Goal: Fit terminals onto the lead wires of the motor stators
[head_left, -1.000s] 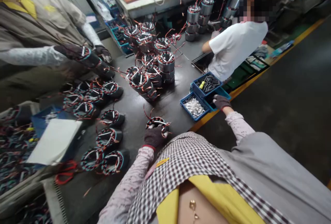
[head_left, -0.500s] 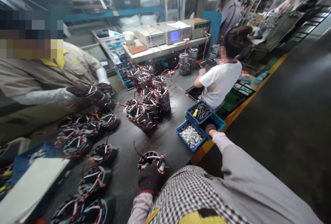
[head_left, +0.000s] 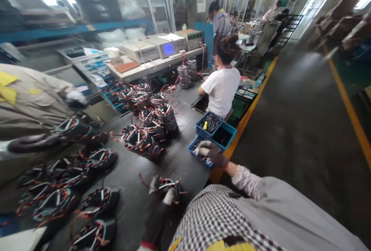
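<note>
A single motor stator (head_left: 173,184), a ring with copper-red windings and loose leads, sits on the black table close to my body. My left hand (head_left: 159,209), in a dark glove with pale fingertips, grips its near left rim between spread digits. Over the blue bin of small white pieces (head_left: 198,141) is my gloved right hand (head_left: 213,154), its fingers bent down and pressed together among them. Whatever those fingertips pinch is hidden. Behind that bin stand a blue bin of black sleeves (head_left: 213,122) with a yellow-handled tool (head_left: 205,125) and a blue bin with a dark inside (head_left: 233,130).
Stacked stators (head_left: 139,139) stand mid-table; more stators (head_left: 55,200) lie at left. A co-worker's gloved hand (head_left: 34,143) is beside a stator stack (head_left: 78,129). Another person (head_left: 222,89) sits beyond the bins. Test instruments (head_left: 168,48) line a back shelf.
My right hand has moved from the dark-bottomed blue bin to the bin of white pieces. My left hand's fingers have spread at the stator. The view has turned right.
</note>
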Motion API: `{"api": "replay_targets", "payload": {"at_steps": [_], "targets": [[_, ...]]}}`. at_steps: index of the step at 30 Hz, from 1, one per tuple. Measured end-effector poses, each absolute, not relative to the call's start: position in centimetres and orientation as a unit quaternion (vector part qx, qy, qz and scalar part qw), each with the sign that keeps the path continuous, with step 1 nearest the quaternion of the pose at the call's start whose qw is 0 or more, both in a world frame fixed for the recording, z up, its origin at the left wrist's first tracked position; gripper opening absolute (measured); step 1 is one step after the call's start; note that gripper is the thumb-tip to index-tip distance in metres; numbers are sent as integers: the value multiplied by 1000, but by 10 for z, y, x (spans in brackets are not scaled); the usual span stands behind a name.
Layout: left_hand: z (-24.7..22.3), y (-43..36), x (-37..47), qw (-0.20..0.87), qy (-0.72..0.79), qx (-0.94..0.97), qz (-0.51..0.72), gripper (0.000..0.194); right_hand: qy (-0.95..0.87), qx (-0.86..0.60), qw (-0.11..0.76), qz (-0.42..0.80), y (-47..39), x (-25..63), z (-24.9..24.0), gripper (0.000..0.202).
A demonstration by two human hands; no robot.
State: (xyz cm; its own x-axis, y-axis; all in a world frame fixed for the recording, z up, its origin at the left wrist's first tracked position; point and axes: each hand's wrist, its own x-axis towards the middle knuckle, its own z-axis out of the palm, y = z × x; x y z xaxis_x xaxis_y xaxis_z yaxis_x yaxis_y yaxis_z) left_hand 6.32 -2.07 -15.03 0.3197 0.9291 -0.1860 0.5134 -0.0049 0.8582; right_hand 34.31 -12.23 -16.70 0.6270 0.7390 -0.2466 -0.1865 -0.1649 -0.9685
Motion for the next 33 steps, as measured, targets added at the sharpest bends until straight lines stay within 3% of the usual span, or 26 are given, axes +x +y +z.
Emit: {"api": "replay_targets", "payload": {"at_steps": [3, 8, 13, 17, 24, 33], "targets": [[-137, -25, 81, 567, 446, 648, 244, 40, -326, -565, 577, 492, -89, 267, -179, 23], [-131, -40, 66, 581, 464, 614, 265, 30, -391, -534, 502, 557, -96, 229, -169, 18], [-137, -65, 57, 642, 429, 533, 344, 26, -444, -551, 480, 518, -124, 243, -154, 20], [-168, -57, 54, 598, 509, 415, 459, 29, -386, -641, 511, 423, -129, 262, -177, 36], [-211, -51, 57, 653, 466, 423, 422, 20, -450, -691, 449, 344, -140, 275, -215, 42], [-217, -47, 62, 682, 491, 344, 419, 33, -364, -646, 489, 459, -112, 272, -229, 53]]}}
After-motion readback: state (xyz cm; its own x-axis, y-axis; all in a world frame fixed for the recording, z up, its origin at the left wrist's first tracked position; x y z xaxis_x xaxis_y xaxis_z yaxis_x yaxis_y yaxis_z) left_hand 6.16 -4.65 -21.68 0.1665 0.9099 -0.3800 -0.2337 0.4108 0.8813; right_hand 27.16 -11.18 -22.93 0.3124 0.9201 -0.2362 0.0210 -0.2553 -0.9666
